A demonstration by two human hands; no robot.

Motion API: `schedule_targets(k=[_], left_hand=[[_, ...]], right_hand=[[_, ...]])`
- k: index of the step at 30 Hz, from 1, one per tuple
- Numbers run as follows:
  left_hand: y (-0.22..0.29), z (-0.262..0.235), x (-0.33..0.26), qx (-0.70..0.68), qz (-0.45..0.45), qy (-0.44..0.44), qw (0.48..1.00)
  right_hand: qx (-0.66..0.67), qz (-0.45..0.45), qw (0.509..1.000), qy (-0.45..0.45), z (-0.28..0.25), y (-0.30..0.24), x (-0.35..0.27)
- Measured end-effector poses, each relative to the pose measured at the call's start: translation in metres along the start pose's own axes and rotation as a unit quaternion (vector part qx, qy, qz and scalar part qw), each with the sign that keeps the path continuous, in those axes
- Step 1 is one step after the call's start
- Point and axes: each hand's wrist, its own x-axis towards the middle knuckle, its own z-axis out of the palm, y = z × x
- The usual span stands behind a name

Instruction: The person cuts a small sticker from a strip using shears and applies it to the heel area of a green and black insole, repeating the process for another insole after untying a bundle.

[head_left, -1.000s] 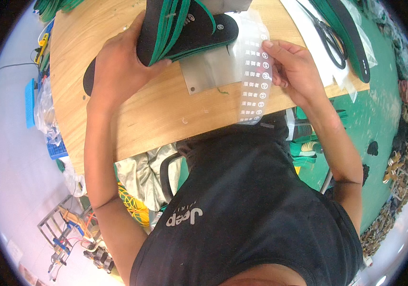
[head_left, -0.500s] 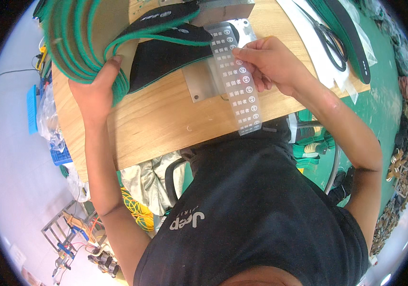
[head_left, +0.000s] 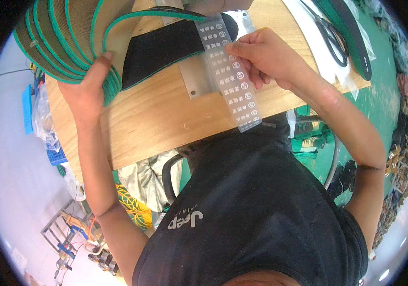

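Above the left part of the wooden table (head_left: 137, 136), I see the left hand (head_left: 84, 93) holding a fat bunch of insoles (head_left: 54, 40), tan with green edges, spread out like a fan. Its thumb presses on the near side of the bunch. The right hand (head_left: 261, 59) is closed to a small pinch, with thumb and pointing finger on the right edge of a see-through strip (head_left: 235, 90) with white marks. The strip slants across in front of a black insole (head_left: 161, 47), and its low end goes past the near edge of the table.

I can't see most of the left fingers, because the bunch covers them. The top of the bunch is cut off by the picture's edge, and so is a metal block (head_left: 213, 5). I can't tell if the strip touches the black insole.

The left forearm goes almost straight up, with the hand turned so the thumb is on the inside. The right elbow is bent, the forearm leans up and left, and the other right fingers curl under.
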Motion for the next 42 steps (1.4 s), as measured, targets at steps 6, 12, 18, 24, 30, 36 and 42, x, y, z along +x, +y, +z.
schedule_targets(k=[6,12,18,24,30,36,42], left_hand=[[-0.004,0.0,0.001,-0.02,0.005,-0.005,1.0],[0.003,0.003,-0.001,-0.005,0.008,-0.003,1.0],[0.0,0.004,-0.001,-0.021,0.018,-0.009,1.0],[0.002,0.008,-0.007,0.011,0.005,0.007,1.0],[0.004,0.007,-0.011,0.023,-0.062,-0.064,0.996],[0.019,0.022,-0.004,0.205,0.13,-0.173,0.954],[0.033,0.032,-0.002,0.206,0.107,-0.243,0.942]], right_hand=[[0.003,0.0,1.0,-0.012,0.0,0.0,0.0],[-0.007,-0.002,1.0,-0.003,0.0,0.0,-0.001],[0.008,-0.006,1.0,-0.018,-0.001,0.002,0.001],[0.017,0.006,1.0,-0.022,-0.002,0.001,0.0],[0.022,-0.005,1.0,-0.01,-0.001,0.004,-0.002],[0.031,-0.014,0.999,-0.003,0.0,0.001,-0.004],[0.049,-0.062,0.996,0.032,0.002,0.008,-0.02]])
